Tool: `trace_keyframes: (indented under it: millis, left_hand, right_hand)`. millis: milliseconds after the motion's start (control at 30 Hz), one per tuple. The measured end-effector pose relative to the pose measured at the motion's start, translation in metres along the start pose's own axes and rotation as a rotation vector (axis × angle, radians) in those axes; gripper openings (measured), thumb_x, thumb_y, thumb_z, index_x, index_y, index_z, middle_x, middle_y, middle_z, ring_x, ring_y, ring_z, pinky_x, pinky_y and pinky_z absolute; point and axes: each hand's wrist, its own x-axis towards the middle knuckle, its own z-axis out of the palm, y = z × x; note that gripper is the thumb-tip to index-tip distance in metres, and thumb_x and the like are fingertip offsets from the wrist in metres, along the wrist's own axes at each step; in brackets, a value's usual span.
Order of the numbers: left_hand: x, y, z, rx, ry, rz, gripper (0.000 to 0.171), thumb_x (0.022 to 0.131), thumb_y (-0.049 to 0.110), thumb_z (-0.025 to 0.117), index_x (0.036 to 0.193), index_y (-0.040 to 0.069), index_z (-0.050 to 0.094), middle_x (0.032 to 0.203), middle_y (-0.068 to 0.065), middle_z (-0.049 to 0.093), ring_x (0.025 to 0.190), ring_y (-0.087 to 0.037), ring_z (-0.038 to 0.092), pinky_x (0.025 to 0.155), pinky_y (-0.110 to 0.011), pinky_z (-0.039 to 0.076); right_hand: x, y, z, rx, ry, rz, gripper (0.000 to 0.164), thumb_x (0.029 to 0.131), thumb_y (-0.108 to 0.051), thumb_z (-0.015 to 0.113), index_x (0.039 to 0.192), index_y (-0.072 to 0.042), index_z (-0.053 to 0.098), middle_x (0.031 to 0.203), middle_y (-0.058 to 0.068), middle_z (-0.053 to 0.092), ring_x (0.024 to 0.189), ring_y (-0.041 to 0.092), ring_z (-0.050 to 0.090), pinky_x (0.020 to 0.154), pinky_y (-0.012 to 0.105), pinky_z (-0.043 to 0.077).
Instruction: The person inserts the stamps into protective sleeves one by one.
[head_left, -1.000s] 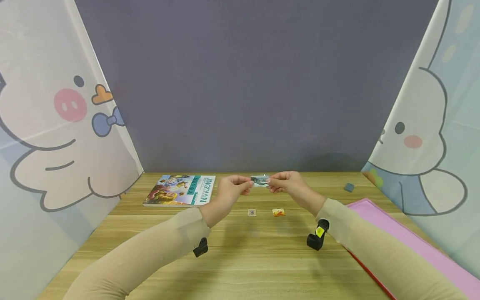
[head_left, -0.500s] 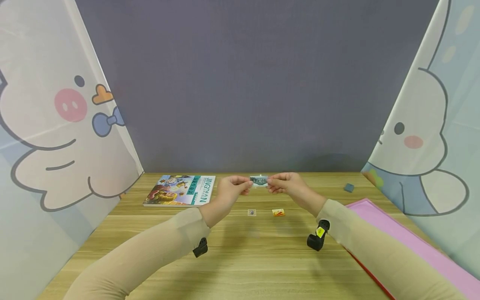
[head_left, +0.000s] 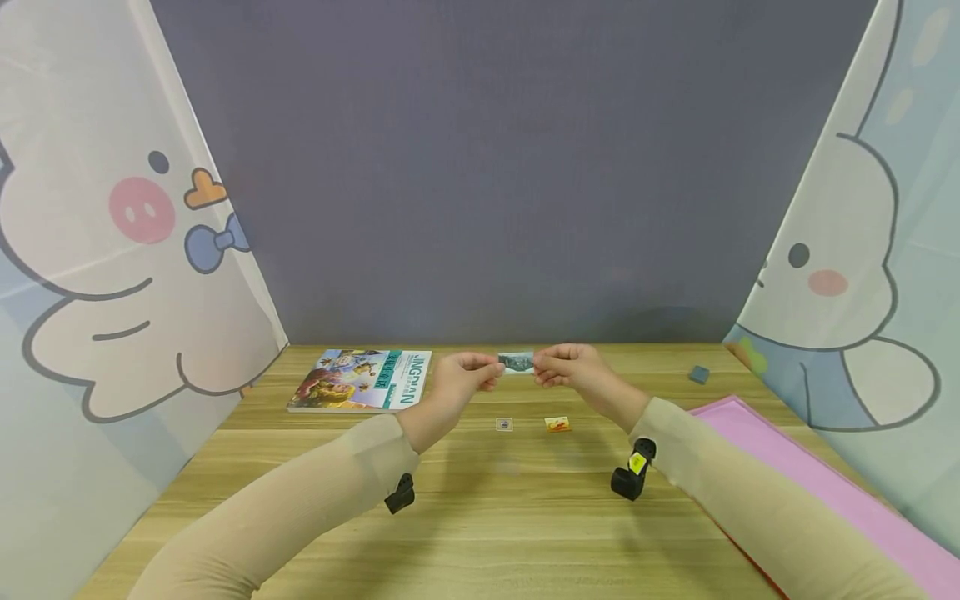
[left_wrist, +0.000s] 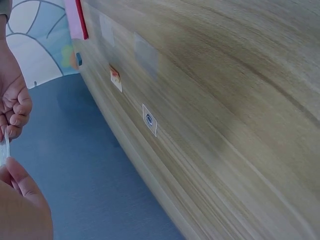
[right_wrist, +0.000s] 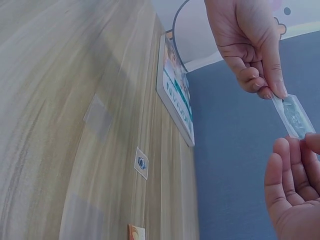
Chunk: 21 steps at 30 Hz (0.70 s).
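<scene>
Raised above the far part of the table, a small clear plastic sleeve with a grey-green picture in it [head_left: 517, 362] is stretched between both hands. The left hand [head_left: 461, 382] pinches its left end between thumb and fingers. At the other end, thumb and fingers of the right hand [head_left: 585, 373] pinch it too. The right wrist view shows the sleeve's picture face [right_wrist: 295, 115]; from the left wrist it appears nearly edge-on. Below the hands lie a small white-bordered square with a blue-grey design [head_left: 504, 424], like a stamp, and a yellow-and-red picture piece [head_left: 557, 424].
Two faint see-through squares lie on the wooden table, one clear square [right_wrist: 98, 117] nearer the stamp-like piece. A picture-covered book [head_left: 360, 382] is at the back left. To the right are a blue-grey block [head_left: 698, 375] and a pink tray with red edge [head_left: 780, 454].
The sleeve has turned slightly, so its glare has gone and the picture shows more plainly. Both hands keep their pinch and have barely moved.
</scene>
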Motion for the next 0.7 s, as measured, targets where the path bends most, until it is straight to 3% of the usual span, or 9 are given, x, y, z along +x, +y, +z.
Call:
trace_keyframes:
  millis: [200, 467, 700]
  left_hand:
    - [0.003, -0.003, -0.001, -0.026, -0.014, -0.015, 0.016, 0.087, 0.008, 0.072, 0.099, -0.002, 0.072, 0.089, -0.008, 0.071, 0.069, -0.011, 0.065, 0.079, -0.036, 0.061]
    - [0.007, -0.005, -0.007, -0.048, -0.007, -0.004, 0.019, 0.087, 0.013, 0.074, 0.100, -0.001, 0.071, 0.088, -0.009, 0.073, 0.084, -0.026, 0.070, 0.084, -0.042, 0.059]
    - [0.010, -0.007, -0.012, -0.034, 0.004, 0.010, 0.020, 0.088, 0.012, 0.072, 0.101, -0.003, 0.071, 0.096, -0.016, 0.072, 0.072, -0.013, 0.068, 0.076, -0.031, 0.061]
  right_hand:
    - [0.002, 0.001, 0.003, 0.009, 0.015, 0.002, 0.028, 0.097, -0.015, 0.061, 0.111, 0.009, 0.061, 0.089, 0.005, 0.069, 0.078, 0.012, 0.066, 0.079, 0.028, 0.059]
    - [0.005, -0.001, 0.007, 0.034, 0.017, 0.001, 0.031, 0.096, -0.018, 0.062, 0.112, 0.008, 0.061, 0.096, 0.010, 0.068, 0.083, 0.016, 0.066, 0.080, 0.028, 0.059]
    - [0.011, 0.001, 0.013, 0.075, 0.045, 0.037, 0.030, 0.095, -0.016, 0.063, 0.113, 0.008, 0.060, 0.099, 0.015, 0.068, 0.083, 0.017, 0.066, 0.083, 0.031, 0.058]
